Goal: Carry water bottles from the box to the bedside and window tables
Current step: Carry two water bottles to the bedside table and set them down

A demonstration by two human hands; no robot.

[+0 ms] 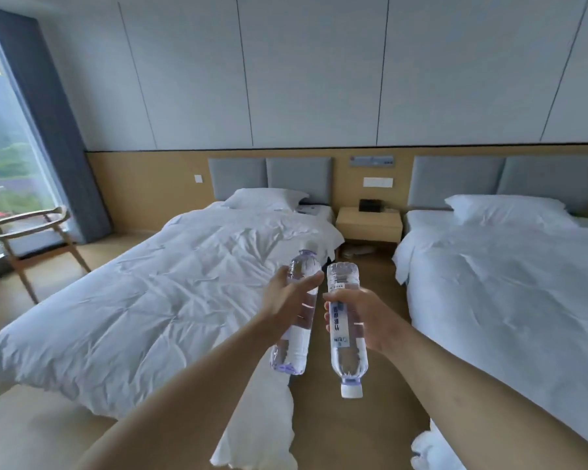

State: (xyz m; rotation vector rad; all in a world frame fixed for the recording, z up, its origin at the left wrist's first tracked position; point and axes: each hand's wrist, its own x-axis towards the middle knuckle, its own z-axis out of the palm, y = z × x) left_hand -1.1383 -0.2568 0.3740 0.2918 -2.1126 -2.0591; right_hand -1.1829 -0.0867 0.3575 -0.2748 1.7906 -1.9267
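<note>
Head view: two clear water bottles held out in front, above the strip of wooden floor between two beds. Left hand wrapped around the left bottle, thumb stretched across its upper body, fingers curled behind and hidden; cap end pointing away and up, base toward the camera. Right hand clamped around the labelled middle of the right bottle, fingers curled over the label, thumb on top; this one inverted, white cap pointing down toward the camera, base pointing away. Both bottles close side by side, whether touching impossible to tell.

Ahead, between the headboards: pale wooden bedside table against the wall, a small dark object on top. To the left, rumpled white bed with one pillow; to the right, a smoother white bed. Far left: wooden armchair near the window, grey curtain beside it.
</note>
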